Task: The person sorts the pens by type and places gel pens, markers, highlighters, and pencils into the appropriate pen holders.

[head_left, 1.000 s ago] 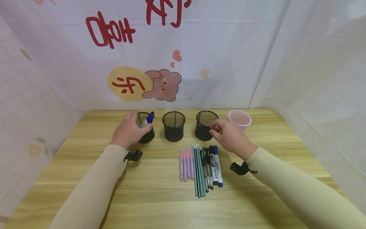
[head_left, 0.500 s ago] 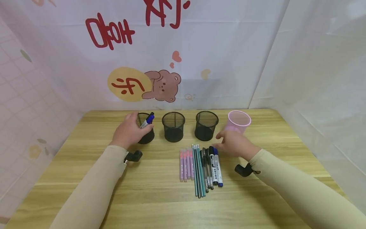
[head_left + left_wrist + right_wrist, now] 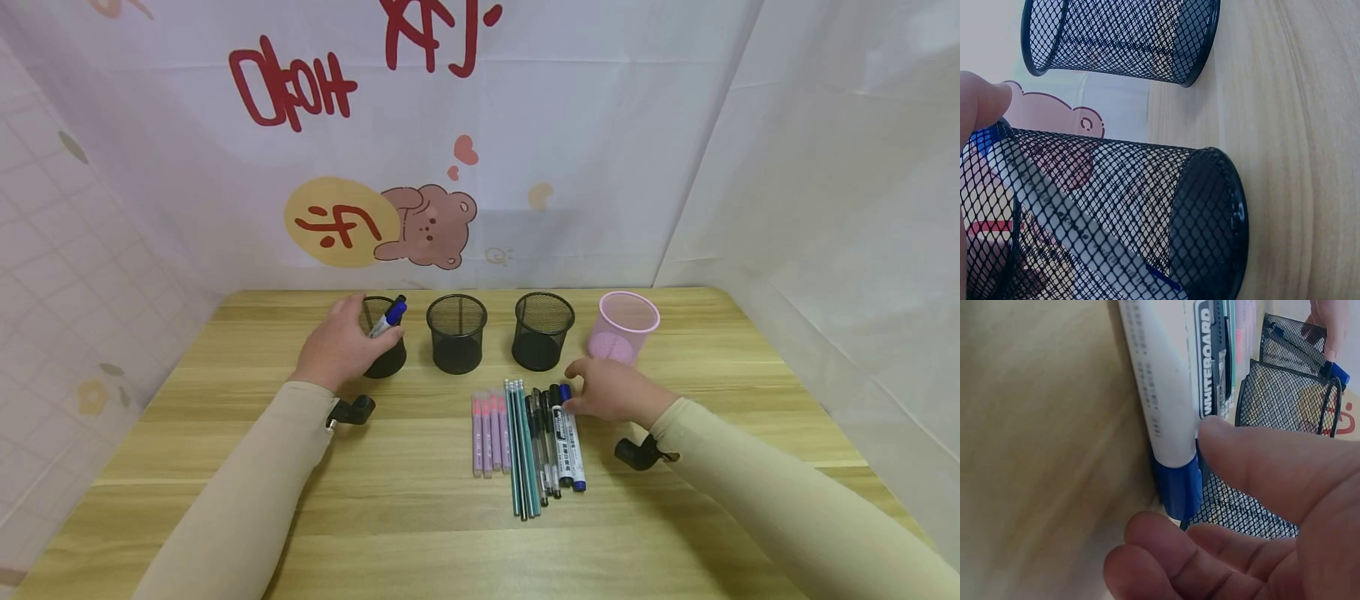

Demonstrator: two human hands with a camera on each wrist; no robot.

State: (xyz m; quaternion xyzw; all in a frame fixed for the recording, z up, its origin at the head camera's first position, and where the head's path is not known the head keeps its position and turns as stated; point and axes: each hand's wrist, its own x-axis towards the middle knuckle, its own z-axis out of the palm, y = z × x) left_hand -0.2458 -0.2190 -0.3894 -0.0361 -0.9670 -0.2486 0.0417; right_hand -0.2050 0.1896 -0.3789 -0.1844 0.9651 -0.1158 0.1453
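Note:
My left hand grips the leftmost black mesh pen holder by its rim, thumb on the near side. A white marker with a blue cap leans inside, beside a black-capped one. In the left wrist view the white marker barrel shows through the mesh. My right hand is over the top end of a blue-capped whiteboard marker lying on the table. Seen from the right wrist, the thumb is beside the blue cap, with the curved fingers on its other side, a gap between.
Two more black mesh pen holders and a pink one stand along the back. Left of the blue-capped marker lie a black-capped marker, black pens, teal pencils and pink-lilac highlighters on the wooden table.
My right hand has come down from beside the third black pen holder to the cap end of the blue marker. My left hand has stayed on its pen holder.

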